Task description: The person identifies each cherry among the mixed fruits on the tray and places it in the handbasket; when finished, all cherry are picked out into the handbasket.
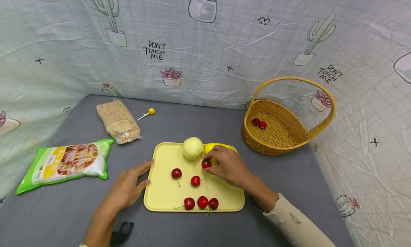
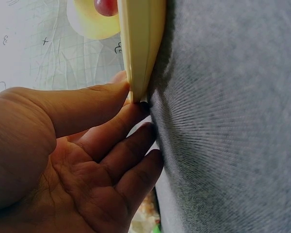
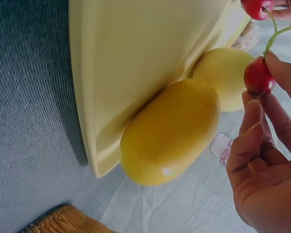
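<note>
Between thumb and fingertips, my right hand (image 1: pixel 229 166) pinches a red cherry (image 1: pixel 206 164) over the yellow tray (image 1: pixel 160 197). Its green stem points up past the thumb in the right wrist view, where the held cherry (image 3: pixel 259 76) shows clearly. My left hand (image 1: pixel 128 185) touches the tray's left rim with thumb and fingertips, the fingers mostly straight. Several cherries lie on the tray, among them a middle cherry (image 1: pixel 195 181) and a left cherry (image 1: pixel 176 173). A pale round fruit (image 1: pixel 192 148) and a yellow oval fruit (image 3: pixel 172 131) sit at the tray's far side, the latter partly behind my right hand.
A wicker basket (image 1: pixel 279 147) with a tall handle stands at the right, two cherries (image 1: pixel 259 124) inside. On the left lie a green-edged food bag (image 1: pixel 69 163), a clear bag of grains (image 1: pixel 118 120) and a yellow lollipop (image 1: pixel 151 111). A printed cloth (image 1: pixel 205 79) hangs behind the grey table.
</note>
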